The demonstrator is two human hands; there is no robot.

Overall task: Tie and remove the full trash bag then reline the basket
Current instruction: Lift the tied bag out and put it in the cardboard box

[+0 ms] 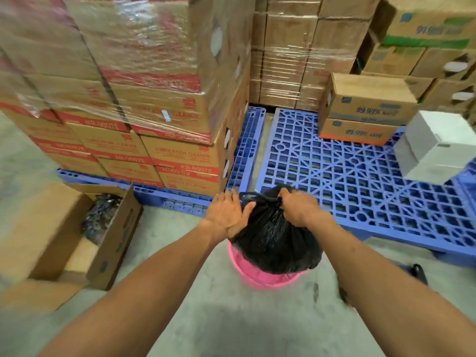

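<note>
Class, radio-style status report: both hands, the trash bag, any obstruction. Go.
Right hand gripping gathered neck of black trash bag. Left hand flat against bag's side. Bag still in pink basket. Nothing blocking the lift.

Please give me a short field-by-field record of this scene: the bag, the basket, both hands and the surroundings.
bag: black trash bag, full, neck gathered at the top, sitting in the basket
basket: pink basket, on the concrete floor
left hand: left hand flat against the bag's upper left side
right hand: right hand gripping the gathered neck
left of basket: open cardboard box
behind: blue plastic pallets, wrapped stacked cartons
task stage: bag not yet lifted out
</note>
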